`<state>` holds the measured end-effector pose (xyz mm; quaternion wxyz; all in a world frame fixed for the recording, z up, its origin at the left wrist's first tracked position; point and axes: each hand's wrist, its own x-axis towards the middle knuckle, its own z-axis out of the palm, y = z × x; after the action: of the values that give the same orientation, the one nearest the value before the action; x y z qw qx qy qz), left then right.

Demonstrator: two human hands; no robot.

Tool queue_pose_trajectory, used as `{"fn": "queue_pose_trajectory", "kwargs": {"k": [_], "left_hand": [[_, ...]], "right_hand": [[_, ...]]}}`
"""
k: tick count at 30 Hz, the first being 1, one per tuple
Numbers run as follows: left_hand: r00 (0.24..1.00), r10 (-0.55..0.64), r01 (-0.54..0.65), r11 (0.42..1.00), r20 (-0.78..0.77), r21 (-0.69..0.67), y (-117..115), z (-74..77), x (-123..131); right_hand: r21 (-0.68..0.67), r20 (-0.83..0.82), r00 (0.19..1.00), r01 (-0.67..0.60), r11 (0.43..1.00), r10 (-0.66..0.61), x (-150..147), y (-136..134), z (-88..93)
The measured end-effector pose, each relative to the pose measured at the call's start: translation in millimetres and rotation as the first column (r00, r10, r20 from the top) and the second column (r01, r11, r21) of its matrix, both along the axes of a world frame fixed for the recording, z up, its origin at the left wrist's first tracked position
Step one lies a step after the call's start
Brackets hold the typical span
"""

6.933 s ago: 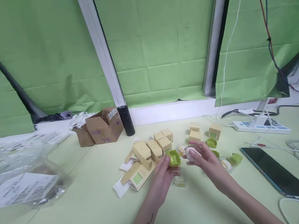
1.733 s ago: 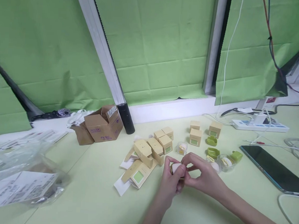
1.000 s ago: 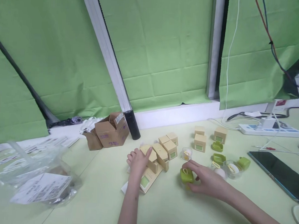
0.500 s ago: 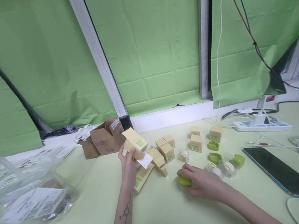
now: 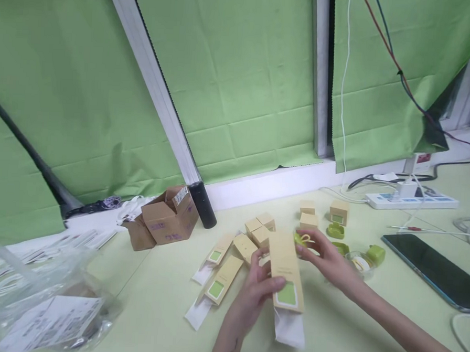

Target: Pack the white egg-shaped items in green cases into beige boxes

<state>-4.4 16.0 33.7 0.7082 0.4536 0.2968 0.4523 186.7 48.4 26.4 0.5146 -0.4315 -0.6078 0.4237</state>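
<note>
My left hand [image 5: 257, 291] grips a tan carton [image 5: 285, 276] with a green label, held upright in front of me, a white leaflet hanging from its lower end. My right hand [image 5: 327, 259] pinches a small green case [image 5: 301, 239] at the carton's far open end. More tan cartons [image 5: 255, 232] and two flattened ones [image 5: 218, 276] lie on the pale green table [image 5: 160, 319] just left of my hands.
Green cases and clear round pots [image 5: 360, 260] sit right of my hands. A brown shipping box [image 5: 165, 220] and black cylinder [image 5: 200, 204] stand at the back. A tablet [image 5: 435, 270] and power strip [image 5: 413, 199] lie right; a plastic bag [image 5: 35, 302] lies left.
My left hand has brought the lifted carton from the left to the middle. My right hand has raised the green case off the table to the carton's far end.
</note>
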Motion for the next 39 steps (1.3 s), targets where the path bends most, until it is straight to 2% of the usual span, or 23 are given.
{"fn": "queue_pose_trajectory", "kwargs": {"k": [2, 5, 10, 14, 18, 20, 22, 24, 26, 28, 30, 34, 37, 39], "left_hand": [[0.997, -0.08, 0.08, 0.996, -0.022, -0.028, -1, -5.6, 6], [0.992, -0.116, 0.113, 0.991, -0.038, -0.072, -1, -11.2, 10], [0.998, -0.048, 0.044, 0.995, -0.042, -0.089, 0, -12.4, 10], [0.997, -0.019, 0.01, 0.993, -0.072, -0.117, -1, -9.9, 14], [0.994, 0.079, -0.086, 0.992, -0.08, -0.093, -1, -10.9, 18], [0.989, 0.139, -0.143, 0.987, -0.055, -0.067, 0, -12.1, 19], [0.975, 0.219, -0.221, 0.973, -0.042, -0.064, 1, -13.1, 18], [0.951, 0.309, -0.309, 0.949, -0.014, -0.068, 2, -13.8, 17], [0.922, 0.386, -0.383, 0.921, 0.034, -0.072, 3, -14.3, 15], [0.9, 0.43, -0.425, 0.902, 0.072, -0.075, 2, -14.4, 15], [0.896, 0.434, -0.428, 0.9, 0.091, -0.079, 0, -14.1, 17], [0.925, 0.365, -0.362, 0.931, 0.105, -0.049, -4, -13.0, 22], [0.935, 0.343, -0.341, 0.939, 0.09, -0.033, -5, -13.7, 25], [0.934, 0.349, -0.348, 0.937, 0.077, -0.03, -5, -14.8, 26]], "right_hand": [[-0.094, -0.166, 0.986, -0.019, 0.995, 0.003, 0, -2, 6.7], [-0.185, -0.211, 0.973, -0.131, 0.974, 0.091, 2, -4, 8.6], [-0.164, -0.075, 0.982, -0.186, 0.969, 0.176, 10, 2, 2.4], [-0.158, 0.128, 0.979, -0.138, 0.978, 0.159, 11, 4, -0.1], [-0.252, 0.166, 0.978, -0.08, 0.964, 0.125, 9, -1, -2.2], [-0.181, 0.194, 0.975, -0.071, 0.981, 0.107, 12, -4, -1.3], [0.017, 0.3, 0.944, -0.149, 0.989, 0.137, 15, -8, 1.7], [0.171, 0.472, 0.855, -0.329, 0.929, 0.216, 17, -14, 5.5], [0.193, 0.622, 0.729, -0.497, 0.846, 0.287, 15, -20, 7.6], [0.205, 0.701, 0.656, -0.562, 0.802, 0.28, 10, -25, 5.8], [0.28, 0.721, 0.659, -0.56, 0.78, 0.214, 5, -26, 0.0], [0.464, 0.681, 0.731, -0.463, 0.756, 0.03, 1, -20, -13.1], [0.52, 0.686, 0.724, -0.417, 0.746, -0.073, 2, -18, -15.9], [0.523, 0.696, 0.713, -0.418, 0.743, -0.089, 1, -19, -15.5]]}}
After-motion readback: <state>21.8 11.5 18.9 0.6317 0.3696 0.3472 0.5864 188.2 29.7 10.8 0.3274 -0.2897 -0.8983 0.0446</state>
